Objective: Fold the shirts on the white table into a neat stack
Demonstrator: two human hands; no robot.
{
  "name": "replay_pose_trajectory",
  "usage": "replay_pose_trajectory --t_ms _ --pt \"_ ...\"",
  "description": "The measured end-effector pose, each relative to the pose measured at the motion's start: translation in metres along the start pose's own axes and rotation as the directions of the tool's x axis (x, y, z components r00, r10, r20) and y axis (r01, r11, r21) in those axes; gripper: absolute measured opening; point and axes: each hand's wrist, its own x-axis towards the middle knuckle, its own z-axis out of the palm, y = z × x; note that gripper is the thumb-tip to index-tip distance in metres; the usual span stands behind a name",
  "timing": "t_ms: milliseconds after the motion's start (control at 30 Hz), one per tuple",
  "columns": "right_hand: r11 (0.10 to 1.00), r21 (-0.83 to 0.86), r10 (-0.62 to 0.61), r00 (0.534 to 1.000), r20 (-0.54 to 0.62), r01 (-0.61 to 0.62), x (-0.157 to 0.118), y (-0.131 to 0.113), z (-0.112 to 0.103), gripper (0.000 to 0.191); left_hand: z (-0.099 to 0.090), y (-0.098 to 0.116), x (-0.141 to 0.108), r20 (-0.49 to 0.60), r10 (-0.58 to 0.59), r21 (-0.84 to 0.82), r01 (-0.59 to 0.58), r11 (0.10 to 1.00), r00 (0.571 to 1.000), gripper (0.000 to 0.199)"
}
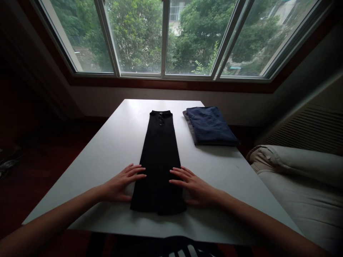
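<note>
At the near half of the white bench (107, 153), left hand (124, 184) and right hand (193, 185) sit either side of the black garment (160, 160). Both hands open, fingers extended and slightly spread, neither closed on anything; fingertips over the garment's side edges, thumbs lower down beside it. Can't tell how firmly they press, if at all. Garment lies flat in a long narrow strip, collar with small buttons at the far end, wider end toward the person. To its right, apart from it, a dark blue folded garment (210, 125) sits on a grey one (189, 125), near the bench's far right part. Right of the bench: pale cushioned seat (300, 200) with a rolled top edge. Beyond the far end: wide window (163, 39) with sliding panes, green trees outside. Floor (64, 150) is dark red.
</note>
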Motion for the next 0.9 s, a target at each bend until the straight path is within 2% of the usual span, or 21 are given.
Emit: replay_pose_trajectory --t_ms 67,133,200,300,400,500,633,733,800,867,900 --pt "0.997 -0.072 -0.029 1.0 0.001 0.029 0.01 -0.003 0.007 0.074 0.007 0.006 0.002 0.006 0.032 0.036 -0.032 0.999 0.999 0.09" --pt "0.989 -0.135 -0.069 0.997 -0.019 0.066 0.017 -0.001 0.013 0.061 0.017 0.008 0.005 -0.04 0.045 0.076 -0.041 0.996 0.998 0.066" --pt "0.98 -0.172 -0.106 0.993 -0.046 0.096 0.02 0.001 0.016 0.048 0.027 0.007 0.007 -0.133 0.054 0.122 -0.038 0.992 0.99 0.041" --pt "0.979 -0.186 -0.097 0.993 -0.066 0.084 0.017 -0.003 0.019 0.046 0.038 0.006 0.007 -0.231 0.063 0.139 -0.032 0.99 0.971 0.044" --pt "0.977 -0.184 -0.119 0.992 -0.046 0.108 0.014 -0.011 0.02 0.056 0.038 0.011 0.011 -0.181 0.067 0.085 -0.053 0.995 0.981 0.05" --pt "0.971 -0.182 -0.166 0.984 -0.063 0.153 0.016 -0.014 0.02 0.048 0.03 0.015 0.021 -0.098 0.072 -0.039 -0.076 0.996 0.993 0.056" --pt "0.979 -0.116 -0.177 0.982 -0.063 0.169 0.022 -0.015 0.012 0.046 0.009 0.023 0.036 -0.068 0.052 -0.27 -0.068 0.961 0.996 0.043" --pt "0.991 0.032 -0.13 0.989 -0.076 0.133 0.021 -0.025 -0.002 0.047 -0.012 0.035 0.038 -0.024 0.02 -0.403 -0.028 0.915 1.0 0.037" --pt "0.983 0.158 -0.082 0.994 -0.072 0.092 0.019 -0.036 -0.014 0.045 -0.026 0.045 0.035 0.054 0.008 -0.469 0.018 0.883 0.998 0.034" --pt "0.95 0.307 -0.055 0.998 -0.033 0.062 0.016 -0.049 -0.027 0.04 -0.04 0.055 0.03 0.123 0.0 -0.496 0.061 0.866 0.992 0.033" --pt "0.919 0.391 -0.047 0.999 -0.002 0.044 0.014 -0.056 -0.033 0.038 -0.045 0.06 0.027 0.109 -0.02 -0.489 0.071 0.869 0.994 0.03"
